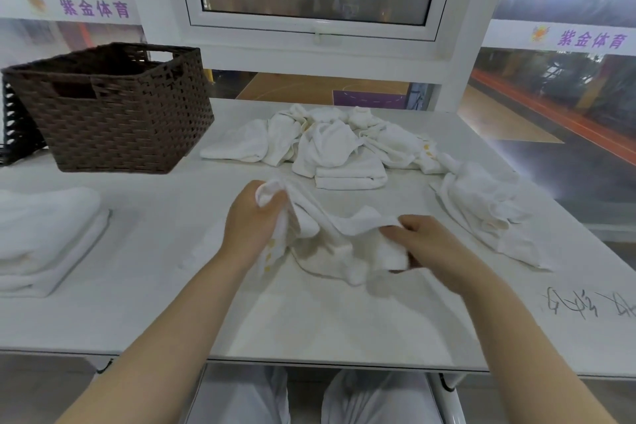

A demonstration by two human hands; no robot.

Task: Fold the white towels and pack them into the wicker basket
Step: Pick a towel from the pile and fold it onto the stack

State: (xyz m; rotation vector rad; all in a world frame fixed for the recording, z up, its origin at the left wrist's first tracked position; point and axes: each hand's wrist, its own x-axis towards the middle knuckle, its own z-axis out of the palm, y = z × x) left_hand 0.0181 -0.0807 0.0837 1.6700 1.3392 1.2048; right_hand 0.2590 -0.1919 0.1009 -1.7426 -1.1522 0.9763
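Note:
A crumpled white towel point(330, 241) lies in the middle of the white table point(137, 303), partly lifted. My left hand point(249, 220) grips one bunched end of it. My right hand point(430, 244) pinches the other edge. Behind it sits a heap of loose white towels point(330, 141), with one more crumpled towel point(481, 210) to the right. The dark brown wicker basket point(113, 110) stands at the back left, and its inside is hidden from here. A stack of folded white towels point(44, 237) rests at the left edge.
A black woven container point(13, 127) peeks out behind the basket at far left. Handwriting point(585, 303) marks the table at the right. A window frame point(316, 31) and white wall run behind the table. My knees show under the front edge.

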